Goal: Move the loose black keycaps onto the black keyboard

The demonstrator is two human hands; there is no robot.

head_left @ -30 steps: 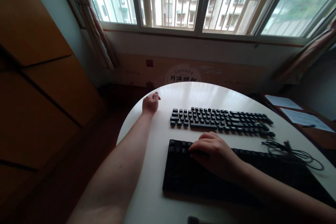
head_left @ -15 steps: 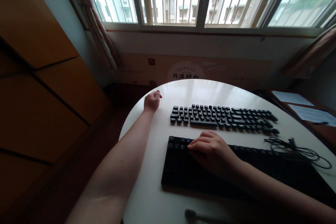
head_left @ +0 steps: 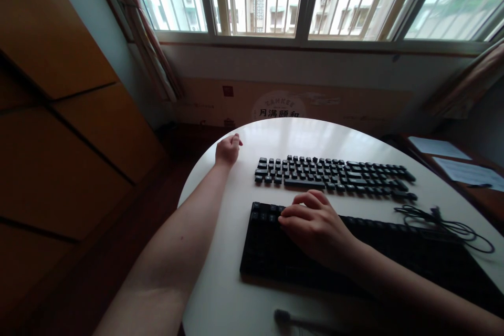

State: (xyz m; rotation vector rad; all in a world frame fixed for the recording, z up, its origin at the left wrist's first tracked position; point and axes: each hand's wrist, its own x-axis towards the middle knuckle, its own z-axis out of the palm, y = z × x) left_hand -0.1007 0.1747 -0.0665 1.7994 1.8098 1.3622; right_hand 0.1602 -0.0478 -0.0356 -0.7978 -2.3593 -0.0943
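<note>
Nearest you, at the bottom edge of the view, a dark-tipped tool [head_left: 282, 317] lies on the white table [head_left: 214, 278], its far part lost in shadow. Just beyond it sits your black keyboard [head_left: 275, 260], flat on the table, with keys along its far edge. Your right hand [head_left: 315, 223] is over its left part, fingers bent and bunched close together, tips at the far row of keys; you can't tell from here whether they pinch a key. To the right, a coiled cable [head_left: 452, 228] lies by the keyboard's far edge. Past the keyboard, loose black keycaps [head_left: 305, 185] lie in rows. Your left hand [head_left: 227, 151] rests farther out, near the table's rim, curled into a loose fist with nothing visible in it
</note>
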